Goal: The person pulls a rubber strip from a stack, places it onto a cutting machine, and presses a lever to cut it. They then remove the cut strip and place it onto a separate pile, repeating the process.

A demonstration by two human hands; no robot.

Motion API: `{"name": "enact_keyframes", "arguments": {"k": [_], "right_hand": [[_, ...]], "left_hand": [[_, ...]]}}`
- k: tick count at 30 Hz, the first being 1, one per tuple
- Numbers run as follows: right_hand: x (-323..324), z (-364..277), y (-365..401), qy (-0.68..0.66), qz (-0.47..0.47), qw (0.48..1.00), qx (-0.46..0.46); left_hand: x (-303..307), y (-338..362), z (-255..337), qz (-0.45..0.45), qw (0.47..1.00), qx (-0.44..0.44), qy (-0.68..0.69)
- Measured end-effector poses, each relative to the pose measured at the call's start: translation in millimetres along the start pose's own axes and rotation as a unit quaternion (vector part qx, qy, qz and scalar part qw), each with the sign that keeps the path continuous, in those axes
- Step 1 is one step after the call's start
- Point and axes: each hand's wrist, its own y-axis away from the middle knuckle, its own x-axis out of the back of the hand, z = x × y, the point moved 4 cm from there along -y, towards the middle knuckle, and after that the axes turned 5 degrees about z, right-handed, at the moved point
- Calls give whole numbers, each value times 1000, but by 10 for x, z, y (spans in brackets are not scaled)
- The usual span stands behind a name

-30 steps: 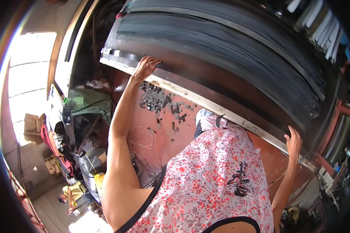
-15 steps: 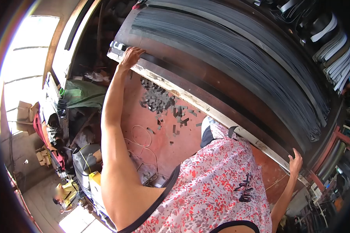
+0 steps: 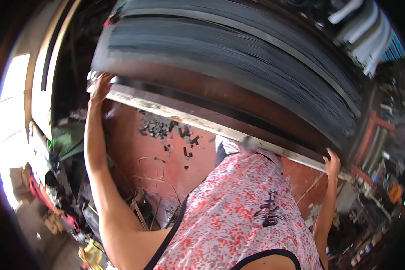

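The black strip (image 3: 256, 119) looks smooth, the whitish table edge (image 3: 198, 121) rough.

There are one table (image 3: 211, 92), two bundles of dark strips (image 3: 189, 49), one single strip (image 3: 238, 113) and dozens of scraps (image 3: 159, 127).

Long dark-grey strips (image 3: 220, 51) lay upper centre on a pale-edged brown table (image 3: 207, 92); the left hand (image 3: 102, 85) was left, the right hand (image 3: 332, 164) right.

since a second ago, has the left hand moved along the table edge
Yes, leftward: the left hand is now closer to the left end of the pale table edge.
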Motion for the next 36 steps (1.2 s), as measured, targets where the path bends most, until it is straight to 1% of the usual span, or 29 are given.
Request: {"name": "enact_keyframes", "arguments": {"k": [1,2,3,4,5,6,7,8,9,11,12,13,15,17,18,19,20,21,22,24,25,27,29,30,31,32,33,34,36], "right_hand": [[12,-59,-4,4,-6,1000,-18],[-23,-32,13,-5,1,1000,-16],[-64,0,31,-15,8,1000,-12],[-76,-25,28,-32,2,999,-23],[-64,-88,20,-48,-2,998,-36],[-25,-167,24,-49,0,998,-41],[30,-241,38,-50,3,998,-47],[95,-307,58,-40,-4,997,-69],[153,-331,65,-34,-12,995,-89],[236,-269,47,-46,-23,994,-96],[251,-145,11,-93,-19,990,-107],[345,-151,-37,-91,25,994,-63],[621,-237,-181,-159,26,979,-122],[789,-167,-292,-118,89,985,-85],[805,-26,-379,-150,114,980,-63],[942,67,-456,-145,136,978,-69],[998,150,-530,-139,149,977,-68],[1049,244,-615,-132,164,975,-67],[1107,370,-693,-140,171,973,-68],[1113,705,-873,-156,183,969,-57],[1120,803,-955,-143,188,970,-57],[1044,992,-1131,-153,201,966,-48],[943,1153,-1285,-176,173,969,-31],[889,1198,-1340,-152,164,975,-9],[808,1252,-1416,-153,154,976,12],[726,1287,-1462,-149,144,978,16],[737,1137,-1504,-144,135,980,20],[703,1135,-1544,-130,130,982,35],[638,1219,-1613,-122,134,982,50]], "left_hand": [[-36,17,-70,11,1000,-9,-6],[124,12,55,7,1000,-8,-12],[183,28,64,-7,1000,16,3],[235,59,72,-4,1000,12,-26],[217,96,-32,-12,999,12,-31],[238,122,-58,-13,999,41,-16],[182,177,-193,2,999,33,-7],[205,175,-231,-5,998,61,-19],[72,211,-463,23,998,45,-37],[251,140,-326,66,995,52,-61],[300,66,-244,81,994,52,-45],[324,-16,-201,95,994,53,-30],[273,-202,-26,147,989,24,-17],[265,-440,363,174,984,5,35],[224,-545,585,195,978,-15,69],[356,-676,1022,200,976,-32,86],[386,-794,1342,191,975,-43,107],[521,-865,1783,187,975,-54,107],[427,-985,1999,193,969,-84,128],[584,-1151,2764,155,976,-101,115],[643,-1222,3109,145,974,-119,130],[644,-1351,3609,138,961,-149,188],[663,-1430,4158,130,958,-175,184],[695,-1458,4422,125,955,-196,184],[732,-1486,4649,123,956,-197,180],[770,-1507,4871,116,953,-205,193],[849,-1510,4924,111,949,-212,207],[866,-1533,5089,110,949,-213,203],[890,-1588,5446,86,941,-221,241]]}}
